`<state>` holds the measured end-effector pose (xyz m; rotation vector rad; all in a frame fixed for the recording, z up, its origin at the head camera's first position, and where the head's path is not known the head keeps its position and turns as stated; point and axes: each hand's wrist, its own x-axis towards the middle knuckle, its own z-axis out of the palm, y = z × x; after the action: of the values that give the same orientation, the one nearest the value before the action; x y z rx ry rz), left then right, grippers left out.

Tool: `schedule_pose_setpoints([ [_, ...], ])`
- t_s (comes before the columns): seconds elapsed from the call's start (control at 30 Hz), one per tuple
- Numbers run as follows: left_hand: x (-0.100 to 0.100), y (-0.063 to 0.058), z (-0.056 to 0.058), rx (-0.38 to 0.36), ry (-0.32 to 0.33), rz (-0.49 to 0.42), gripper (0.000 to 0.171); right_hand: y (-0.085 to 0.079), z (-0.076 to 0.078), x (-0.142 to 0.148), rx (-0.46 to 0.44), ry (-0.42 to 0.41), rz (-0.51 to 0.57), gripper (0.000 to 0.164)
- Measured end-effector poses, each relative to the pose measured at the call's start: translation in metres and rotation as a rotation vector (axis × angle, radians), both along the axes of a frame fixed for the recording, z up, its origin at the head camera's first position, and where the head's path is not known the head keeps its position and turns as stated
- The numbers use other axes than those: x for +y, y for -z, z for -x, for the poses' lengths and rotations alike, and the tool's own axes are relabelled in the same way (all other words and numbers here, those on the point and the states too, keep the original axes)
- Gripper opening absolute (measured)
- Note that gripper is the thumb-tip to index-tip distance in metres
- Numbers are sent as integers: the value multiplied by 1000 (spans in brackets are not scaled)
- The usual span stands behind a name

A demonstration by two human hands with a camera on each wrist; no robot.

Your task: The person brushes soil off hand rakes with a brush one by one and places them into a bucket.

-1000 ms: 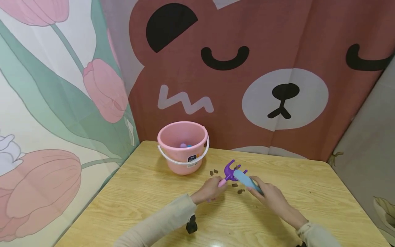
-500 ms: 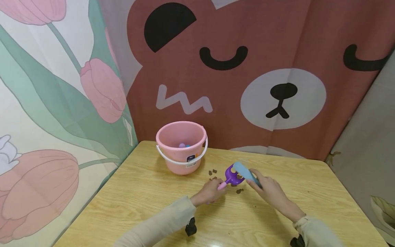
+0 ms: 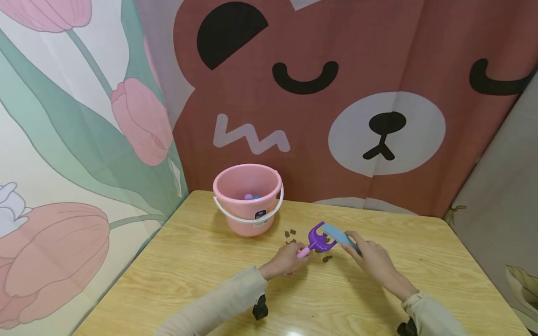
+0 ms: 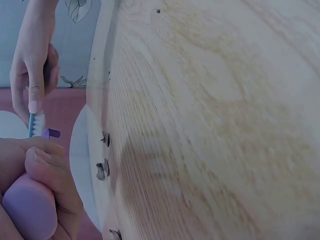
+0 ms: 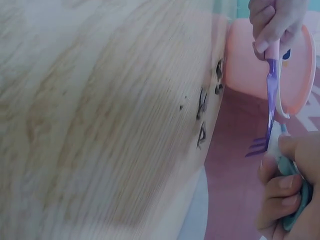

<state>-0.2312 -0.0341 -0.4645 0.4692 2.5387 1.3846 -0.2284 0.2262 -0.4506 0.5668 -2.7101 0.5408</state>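
Note:
My left hand (image 3: 290, 260) grips the pink handle of a small purple toy garden fork (image 3: 316, 241), its tines pointing away over the table. In the left wrist view the rounded handle end (image 4: 31, 210) sticks out of the fist. My right hand (image 3: 374, 261) holds a blue brush (image 3: 336, 233) with white bristles (image 5: 274, 142). The bristles lie against the fork's tined head, as the right wrist view shows. Dark brown scraps (image 3: 327, 259) lie on the table beside and under the fork, with more (image 3: 290, 233) to its left.
A pink bucket (image 3: 235, 217) with a white handle stands at the back left of the wooden table (image 3: 189, 280), with small balls (image 3: 249, 197) inside. Behind the table hangs a bear-print curtain (image 3: 311, 140); a tulip-print one (image 3: 143, 121) hangs at the left.
The brush has moved a little away from me and then slightly right along the fork's tines. The fork's head has tilted and dropped slightly, covering a scrap seen before. The bucket stays put.

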Motion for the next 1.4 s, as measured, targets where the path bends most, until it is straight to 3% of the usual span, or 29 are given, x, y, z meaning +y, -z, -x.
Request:
schedule_pose_setpoints([
  [0.23,-3,3,2,8,-12,0,10,-3,-1,21,20,79,-14,45],
  [0.47,-7,1,3,-7,-28,-17,21,-1,-3,28,-6,68,-2,44],
  [0.77,-6,-4,0,-46,4,-135,11,0,-4,28,-11,79,-2,43],
  [1.03,-7,-3,1,23,-12,-128,8,0,-8,28,-26,62,12,45],
  [1.4,-6,-2,4,-37,-2,-191,7,2,-8,27,-35,72,12,45],
])
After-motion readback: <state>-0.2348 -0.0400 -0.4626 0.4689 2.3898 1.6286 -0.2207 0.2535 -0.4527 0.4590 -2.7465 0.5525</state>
